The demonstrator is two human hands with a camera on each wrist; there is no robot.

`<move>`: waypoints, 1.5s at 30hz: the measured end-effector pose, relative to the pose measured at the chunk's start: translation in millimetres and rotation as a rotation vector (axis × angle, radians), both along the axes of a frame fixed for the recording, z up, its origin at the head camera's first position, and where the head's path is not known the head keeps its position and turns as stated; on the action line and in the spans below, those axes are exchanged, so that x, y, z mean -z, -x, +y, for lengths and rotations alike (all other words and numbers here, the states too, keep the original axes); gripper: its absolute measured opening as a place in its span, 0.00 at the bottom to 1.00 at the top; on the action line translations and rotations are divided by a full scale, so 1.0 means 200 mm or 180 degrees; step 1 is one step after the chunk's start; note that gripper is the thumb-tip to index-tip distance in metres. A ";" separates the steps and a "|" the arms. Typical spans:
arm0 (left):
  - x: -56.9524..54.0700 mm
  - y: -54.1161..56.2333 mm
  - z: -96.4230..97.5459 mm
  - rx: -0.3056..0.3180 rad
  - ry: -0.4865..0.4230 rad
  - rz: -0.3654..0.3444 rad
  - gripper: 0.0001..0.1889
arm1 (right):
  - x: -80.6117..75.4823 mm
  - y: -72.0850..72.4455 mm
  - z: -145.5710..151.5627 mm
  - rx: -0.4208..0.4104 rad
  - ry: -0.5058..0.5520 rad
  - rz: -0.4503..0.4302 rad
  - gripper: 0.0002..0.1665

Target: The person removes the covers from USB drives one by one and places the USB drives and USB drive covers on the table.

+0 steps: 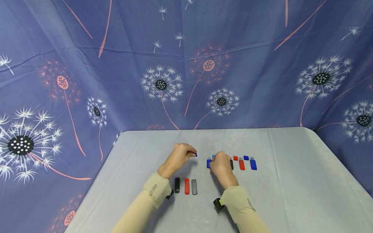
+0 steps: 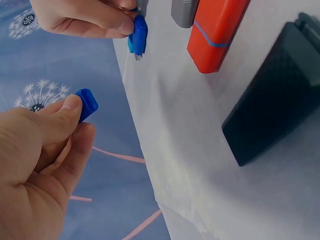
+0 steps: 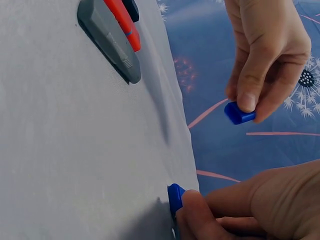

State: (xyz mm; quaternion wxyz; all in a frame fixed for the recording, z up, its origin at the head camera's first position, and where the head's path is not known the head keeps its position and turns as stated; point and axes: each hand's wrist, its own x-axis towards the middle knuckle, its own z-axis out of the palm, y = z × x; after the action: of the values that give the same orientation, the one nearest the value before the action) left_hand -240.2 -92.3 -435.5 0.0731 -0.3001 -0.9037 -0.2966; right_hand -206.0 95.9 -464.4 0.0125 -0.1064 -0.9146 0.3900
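Observation:
My left hand (image 1: 178,158) is raised over the left part of the far row and pinches a small blue USB stick cap (image 2: 88,105) between thumb and fingers. To its right, my right hand (image 1: 221,165) is low at the table, pinching a blue USB stick (image 1: 209,163) whose metal plug points away from me. In the left wrist view that stick (image 2: 140,36) shows at the right fingertips. A light blue piece (image 1: 213,157) peeks out just beyond the right hand, mostly hidden by it.
Right of my right hand lie a black USB stick (image 1: 231,164), a red one (image 1: 242,164) and a blue one (image 1: 253,164), with a red cap (image 1: 235,158) and blue cap (image 1: 246,158). Nearer me are black (image 1: 177,185), red (image 1: 186,186) and grey (image 1: 194,187) sticks.

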 end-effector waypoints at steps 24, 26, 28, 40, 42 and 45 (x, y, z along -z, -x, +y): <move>0.09 0.15 0.18 0.0236 0.0564 -0.0305 0.06 | -0.07 -0.08 0.20 -0.0042 0.0132 0.0052 0.09; 0.10 0.17 0.20 0.0242 0.0640 -0.0313 0.06 | -0.07 -0.09 0.22 -0.0042 0.0145 0.0047 0.09; 0.11 0.18 0.21 0.0253 0.0701 -0.0311 0.06 | -0.07 -0.09 0.23 -0.0028 0.0139 0.0049 0.08; 0.15 0.21 0.26 0.0209 0.0780 -0.0345 0.06 | -0.08 -0.10 0.25 0.0030 0.0082 0.0078 0.05; 0.15 0.21 0.26 0.0228 0.0784 -0.0315 0.06 | -0.08 -0.11 0.25 0.0043 0.0086 0.0086 0.05; 0.16 0.22 0.26 0.0236 0.0784 -0.0312 0.07 | -0.09 -0.11 0.26 0.0047 0.0111 0.0092 0.06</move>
State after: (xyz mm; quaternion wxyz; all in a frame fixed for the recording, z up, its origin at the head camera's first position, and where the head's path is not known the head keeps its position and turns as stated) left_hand -283.3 -39.8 -467.4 -0.0195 -0.3251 -0.9240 -0.2002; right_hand -184.2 147.9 -447.2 0.0268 -0.1077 -0.9065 0.4073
